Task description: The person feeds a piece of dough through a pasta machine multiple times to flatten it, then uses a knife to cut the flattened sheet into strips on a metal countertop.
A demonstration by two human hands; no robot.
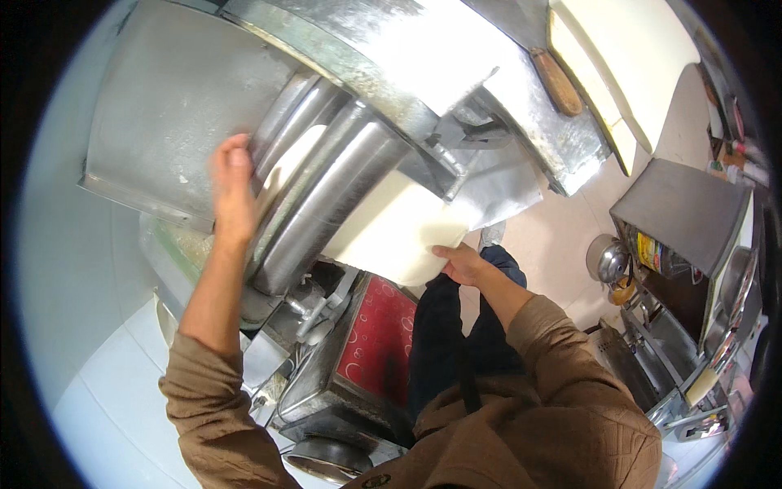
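Note:
A metal dough sheeter with steel rollers [333,205] stands before me. A smooth, pale dough sheet [397,226] comes out from under the front roller, and another part of the dough shows between the rollers behind. My right hand [464,263] grips the sheet's free end at its corner, thumb on top. My left hand [233,189], slightly blurred, is raised at the left end of the rollers, beside the sheeter's flat metal tray [189,104]. Its fingers are apart and nothing shows in it.
A metal worktop [550,147] at the top right bears a wooden-handled scraper [557,82] and a thick pale slab on a board. A red patterned panel [379,330] lies below the sheeter. Metal pots [608,257] and a grey cabinet [681,211] stand at the right.

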